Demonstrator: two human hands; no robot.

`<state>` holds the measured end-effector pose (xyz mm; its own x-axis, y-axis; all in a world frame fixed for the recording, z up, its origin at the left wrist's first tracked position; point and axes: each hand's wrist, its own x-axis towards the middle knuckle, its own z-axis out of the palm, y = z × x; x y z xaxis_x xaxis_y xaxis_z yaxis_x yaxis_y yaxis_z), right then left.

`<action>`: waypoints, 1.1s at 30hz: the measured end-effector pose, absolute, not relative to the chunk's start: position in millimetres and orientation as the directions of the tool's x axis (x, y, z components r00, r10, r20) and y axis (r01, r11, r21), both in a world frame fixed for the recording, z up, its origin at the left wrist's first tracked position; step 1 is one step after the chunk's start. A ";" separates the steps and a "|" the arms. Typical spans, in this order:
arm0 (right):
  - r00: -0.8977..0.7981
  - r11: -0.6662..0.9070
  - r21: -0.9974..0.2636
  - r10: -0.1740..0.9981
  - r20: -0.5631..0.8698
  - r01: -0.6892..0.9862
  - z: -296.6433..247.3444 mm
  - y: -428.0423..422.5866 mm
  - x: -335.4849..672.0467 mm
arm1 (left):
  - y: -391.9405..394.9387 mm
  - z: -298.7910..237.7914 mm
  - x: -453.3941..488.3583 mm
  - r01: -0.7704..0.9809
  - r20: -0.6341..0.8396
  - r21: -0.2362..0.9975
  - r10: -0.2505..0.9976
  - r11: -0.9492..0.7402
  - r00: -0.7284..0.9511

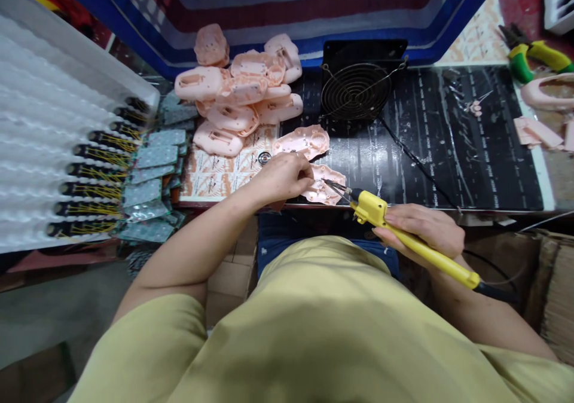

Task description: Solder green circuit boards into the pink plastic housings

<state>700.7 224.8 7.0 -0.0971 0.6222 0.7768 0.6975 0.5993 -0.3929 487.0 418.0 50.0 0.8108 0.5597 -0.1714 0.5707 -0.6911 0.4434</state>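
1. The right hand (424, 232) is closed around the handle of a yellow soldering iron (372, 208), which slants down toward the bench's near edge.
2. The left hand (291, 176) has its fingers curled in and its fingertips drawn together at a pink plastic shell (329, 186); whether anything is pinched there is too small to tell.
3. This shell lies open side up at the near edge of the bench (488, 176), between the left hand and the soldering iron, whose tip is over it.
4. Just beyond it lies a second open shell (307, 141), with a small round disc (264, 158) to its left.
5. Farther back, more pink shells (237, 89) are heaped, near a black fan (356, 89) with a wire guard.
6. At far left, circuit boards (155, 156) with yellow wires (105, 182) hang over a white foam tray's (40, 92) edge.
7. At far right are pliers (520, 59) with yellow-and-green handles; behind the heap stands a blue crate (139, 38).
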 end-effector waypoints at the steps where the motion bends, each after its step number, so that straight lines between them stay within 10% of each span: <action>1: -0.109 0.603 -0.390 0.625 0.773 0.696 7.7 225.4 700.8 | 418.1 49.7 487.0 0.568 -0.166 0.442 0.558 -0.695 0.813; 21: 0.058 0.364 -0.402 0.677 0.734 0.840 11.1 211.1 706.4 | 414.2 52.6 488.8 0.568 -0.169 0.375 0.548 -0.733 0.819; 33: 0.036 0.489 -0.479 0.670 0.741 0.729 3.1 206.4 706.1 | 416.7 41.8 470.2 0.403 -0.047 0.533 0.449 -0.744 0.892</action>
